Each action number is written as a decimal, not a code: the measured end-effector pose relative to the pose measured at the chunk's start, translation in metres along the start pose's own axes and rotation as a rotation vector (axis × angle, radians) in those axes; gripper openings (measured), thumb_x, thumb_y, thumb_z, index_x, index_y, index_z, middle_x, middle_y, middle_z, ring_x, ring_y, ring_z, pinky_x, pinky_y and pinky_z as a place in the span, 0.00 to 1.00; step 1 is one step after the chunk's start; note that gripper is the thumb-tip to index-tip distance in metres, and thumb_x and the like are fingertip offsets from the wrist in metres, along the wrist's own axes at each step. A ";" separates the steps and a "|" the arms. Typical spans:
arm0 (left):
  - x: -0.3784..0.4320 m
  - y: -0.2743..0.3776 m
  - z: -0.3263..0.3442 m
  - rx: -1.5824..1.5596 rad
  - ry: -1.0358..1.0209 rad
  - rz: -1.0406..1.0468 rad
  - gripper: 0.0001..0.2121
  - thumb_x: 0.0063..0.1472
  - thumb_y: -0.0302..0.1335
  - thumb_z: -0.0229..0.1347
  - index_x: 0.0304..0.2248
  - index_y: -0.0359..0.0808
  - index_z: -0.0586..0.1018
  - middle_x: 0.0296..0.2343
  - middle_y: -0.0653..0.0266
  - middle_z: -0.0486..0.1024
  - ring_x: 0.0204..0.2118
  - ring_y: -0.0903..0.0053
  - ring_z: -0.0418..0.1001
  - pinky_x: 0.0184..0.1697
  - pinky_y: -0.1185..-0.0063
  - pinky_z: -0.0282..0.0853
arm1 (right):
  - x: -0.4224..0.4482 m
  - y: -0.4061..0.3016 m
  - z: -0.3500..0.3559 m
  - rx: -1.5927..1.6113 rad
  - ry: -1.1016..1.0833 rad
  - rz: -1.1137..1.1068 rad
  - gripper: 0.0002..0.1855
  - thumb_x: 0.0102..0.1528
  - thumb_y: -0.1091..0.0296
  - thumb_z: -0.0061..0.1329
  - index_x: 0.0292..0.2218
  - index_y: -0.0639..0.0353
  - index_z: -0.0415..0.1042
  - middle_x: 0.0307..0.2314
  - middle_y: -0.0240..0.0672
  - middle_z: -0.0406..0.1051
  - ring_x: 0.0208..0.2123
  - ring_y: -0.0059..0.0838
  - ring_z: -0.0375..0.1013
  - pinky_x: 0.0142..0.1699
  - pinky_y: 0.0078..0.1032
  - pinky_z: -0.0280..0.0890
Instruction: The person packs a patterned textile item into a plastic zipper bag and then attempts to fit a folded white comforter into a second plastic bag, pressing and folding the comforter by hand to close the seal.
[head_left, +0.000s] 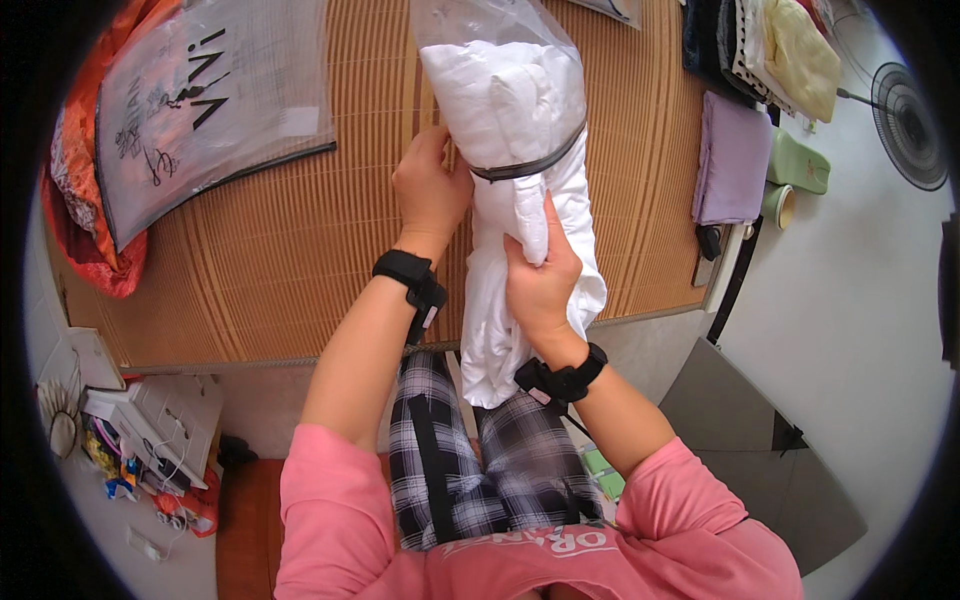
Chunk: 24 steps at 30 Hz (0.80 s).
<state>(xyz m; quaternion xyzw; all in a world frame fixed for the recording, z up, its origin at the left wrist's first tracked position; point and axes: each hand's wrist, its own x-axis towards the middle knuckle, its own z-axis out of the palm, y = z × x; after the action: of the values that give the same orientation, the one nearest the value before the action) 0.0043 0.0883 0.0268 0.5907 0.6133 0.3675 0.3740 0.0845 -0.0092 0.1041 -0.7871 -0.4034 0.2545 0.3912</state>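
Observation:
A folded white garment (517, 97) is partly inside a clear plastic zip bag (480, 19); the rest of it hangs out of the bag's mouth and over the mat's near edge. The bag's dark zip strip (525, 169) arches across the fabric. At the left end of that strip, my left hand (431, 184) pinches the bag's edge, its fingertips partly hidden. My right hand (544, 281) grips a narrow folded part of the white cloth just below the opening, thumb on one side and forefinger on the other.
Another frosted zip bag (225, 90) bearing print lies at left on the bamboo mat (375, 75), beside orange fabric (82, 172). Folded lilac cloth (735, 157) and stacked clothes (787, 52) sit at right. Beyond are a fan (909, 126) and a grey panel (750, 480); a white cabinet (161, 420) stands lower left.

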 end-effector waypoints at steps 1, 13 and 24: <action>0.003 0.000 0.005 0.009 -0.039 0.001 0.08 0.51 0.24 0.54 0.33 0.34 0.74 0.27 0.56 0.74 0.29 0.60 0.73 0.31 0.70 0.69 | 0.002 -0.001 -0.007 0.001 0.003 -0.002 0.31 0.45 0.83 0.48 0.52 0.66 0.62 0.41 0.49 0.70 0.42 0.33 0.72 0.45 0.22 0.64; 0.017 0.018 0.050 0.199 -0.135 0.324 0.07 0.47 0.21 0.53 0.29 0.38 0.74 0.26 0.62 0.73 0.29 0.63 0.72 0.30 0.71 0.69 | 0.016 0.006 -0.069 0.175 -0.050 0.144 0.29 0.48 0.84 0.47 0.52 0.67 0.61 0.44 0.42 0.69 0.44 0.25 0.69 0.48 0.20 0.61; 0.000 0.026 0.031 0.273 0.128 0.427 0.09 0.42 0.18 0.52 0.27 0.36 0.71 0.27 0.61 0.72 0.32 0.61 0.70 0.32 0.70 0.68 | 0.038 0.006 -0.057 0.174 -0.053 0.019 0.27 0.47 0.84 0.44 0.50 0.66 0.63 0.47 0.48 0.66 0.50 0.38 0.65 0.53 0.26 0.59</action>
<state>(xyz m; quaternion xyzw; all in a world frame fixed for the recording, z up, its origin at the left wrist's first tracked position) 0.0442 0.0895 0.0361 0.7273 0.5412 0.3884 0.1653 0.1491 -0.0030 0.1280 -0.7469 -0.3825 0.3131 0.4448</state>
